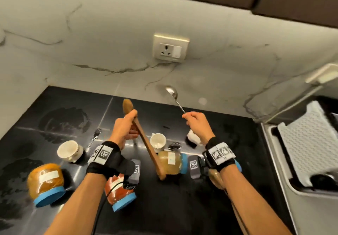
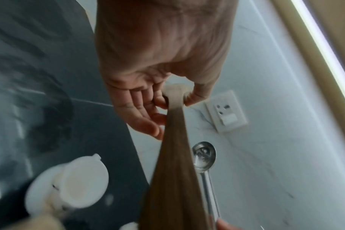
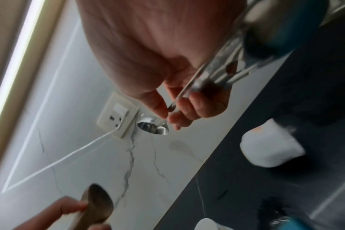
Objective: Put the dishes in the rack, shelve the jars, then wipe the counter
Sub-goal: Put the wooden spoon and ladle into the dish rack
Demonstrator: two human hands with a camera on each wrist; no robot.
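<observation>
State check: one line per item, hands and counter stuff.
left hand: grips wooden spoon, lifted
right hand: pinches metal spoon, lifted
orange jar: on its side, lidded
red jar: on its side, lidded
yellow jar: on its side, lidded
cups: tipped, look empty

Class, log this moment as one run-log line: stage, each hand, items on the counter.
stage: dishes | left hand: grips wooden spoon | right hand: pinches metal spoon | counter: jars, cups waiting

You have three blue-lidded jars (image 1: 45,182) and three white cups (image 1: 68,150) on the counter. You hold two spoons, one wooden spoon (image 1: 144,141) and one metal spoon (image 1: 172,93).
</observation>
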